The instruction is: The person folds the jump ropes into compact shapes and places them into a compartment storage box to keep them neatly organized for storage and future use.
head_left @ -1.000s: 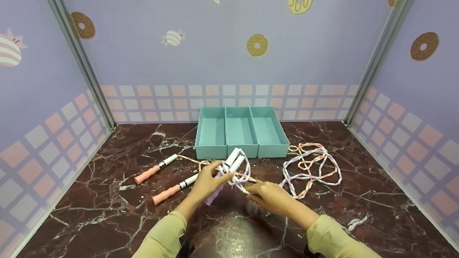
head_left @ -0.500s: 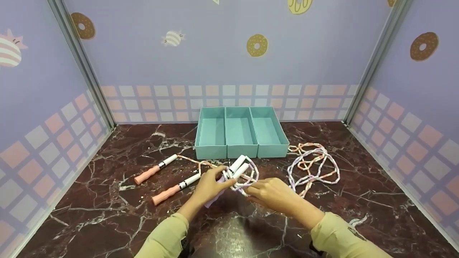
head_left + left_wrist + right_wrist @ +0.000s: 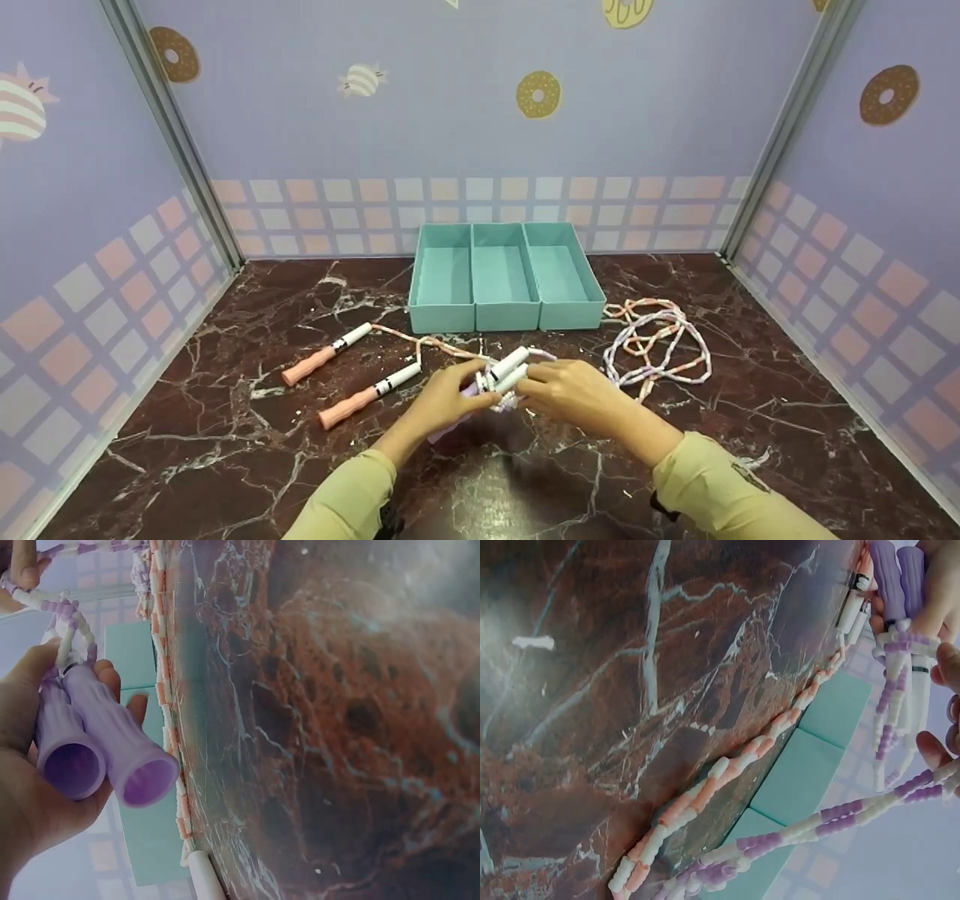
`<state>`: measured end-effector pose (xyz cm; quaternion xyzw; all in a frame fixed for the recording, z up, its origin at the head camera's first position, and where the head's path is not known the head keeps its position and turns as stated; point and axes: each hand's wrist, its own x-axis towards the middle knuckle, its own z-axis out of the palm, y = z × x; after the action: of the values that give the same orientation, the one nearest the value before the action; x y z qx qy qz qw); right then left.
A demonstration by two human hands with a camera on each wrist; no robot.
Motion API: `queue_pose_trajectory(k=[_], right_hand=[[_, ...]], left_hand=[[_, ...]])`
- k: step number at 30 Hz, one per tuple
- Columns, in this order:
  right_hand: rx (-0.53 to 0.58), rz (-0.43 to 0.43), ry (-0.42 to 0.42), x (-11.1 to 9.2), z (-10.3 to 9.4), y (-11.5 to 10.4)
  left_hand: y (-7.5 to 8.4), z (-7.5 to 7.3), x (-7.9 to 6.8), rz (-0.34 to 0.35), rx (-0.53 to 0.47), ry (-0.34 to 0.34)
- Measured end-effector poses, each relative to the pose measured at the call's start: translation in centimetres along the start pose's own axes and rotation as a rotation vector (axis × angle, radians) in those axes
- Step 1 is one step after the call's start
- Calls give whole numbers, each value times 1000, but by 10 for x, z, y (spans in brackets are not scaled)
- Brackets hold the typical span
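Observation:
My left hand [image 3: 442, 397] grips two purple jump rope handles [image 3: 112, 731] side by side, their hollow ends toward the left wrist camera. Purple-and-white beaded rope [image 3: 892, 712] is wrapped around the handles near their white ends. Close beside them, my right hand [image 3: 574, 394] holds a doubled stretch of the same rope between curled fingers. From there the rope runs down to a loose loop [image 3: 705, 349] on the right of the table. A second jump rope has orange handles [image 3: 352, 406], which lie to the left of my left hand.
A teal three-compartment box [image 3: 508, 316] stands at the back middle of the dark marbled table [image 3: 225, 450]. Orange-and-white beaded rope [image 3: 450, 349] passes in front of it, behind my hands, and tangles with the purple loop at right. Patterned walls [image 3: 450, 135] enclose the table.
Both hands have come closer together, and the handles have shifted right and toward me. The wide rope loop by the handles has tightened around them, while the purple coil at right has shrunk slightly.

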<state>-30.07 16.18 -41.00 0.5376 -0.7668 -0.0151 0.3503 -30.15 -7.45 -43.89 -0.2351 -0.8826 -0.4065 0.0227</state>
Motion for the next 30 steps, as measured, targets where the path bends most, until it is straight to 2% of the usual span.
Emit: queue_pose_trajectory(k=[8, 16, 24, 30], right_hand=[[103, 38, 0, 1, 1, 3], [184, 84, -15, 3, 3, 4], [141, 98, -41, 10, 3, 3], [145, 130, -91, 14, 3, 2]], left_hand=[[3, 2, 0, 14, 29, -135], [0, 2, -1, 52, -4, -211], [2, 1, -3, 85, 35, -241], [8, 4, -4, 92, 139, -251]])
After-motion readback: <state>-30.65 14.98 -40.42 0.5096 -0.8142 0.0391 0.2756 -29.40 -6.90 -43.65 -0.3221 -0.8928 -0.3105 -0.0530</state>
